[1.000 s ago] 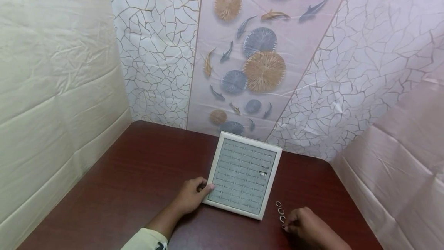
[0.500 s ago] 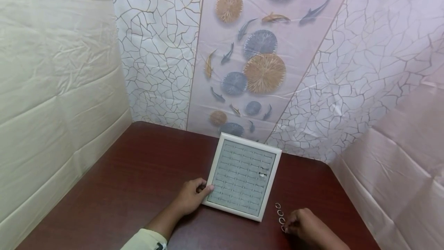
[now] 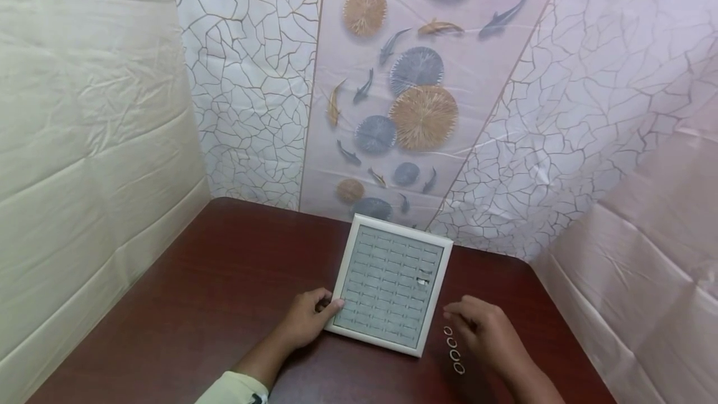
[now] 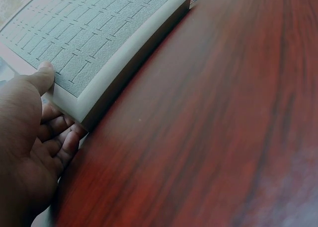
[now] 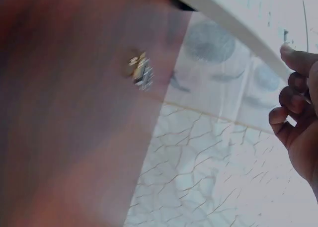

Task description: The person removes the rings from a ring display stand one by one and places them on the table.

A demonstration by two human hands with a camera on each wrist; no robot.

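In the head view my left hand [image 3: 307, 318] grips the lower left edge of a white-framed ring display [image 3: 391, 285], thumb on the front. The left wrist view shows fingers [image 4: 62, 137] curled behind its corner. Grey slotted padding fills the tilted display, and a shiny ring [image 3: 423, 281] sits near its right side. My right hand [image 3: 489, 332] hovers right of the display with fingers loosely bent; I see nothing between them. Below its fingertips, several metal rings [image 3: 455, 355] lie in a line on the table. They appear blurred [image 5: 141, 72] in the right wrist view.
A dark red-brown wooden table [image 3: 235, 254] carries everything. Behind it hangs a patterned cloth [image 3: 423, 117] with fish and round motifs. Pale cloth walls [image 3: 101, 142] flank the left and right sides.
My right hand has left the nearest ring in the line and risen forward, toward the display's right edge. That ring stays on the table. The left hand keeps its grip.
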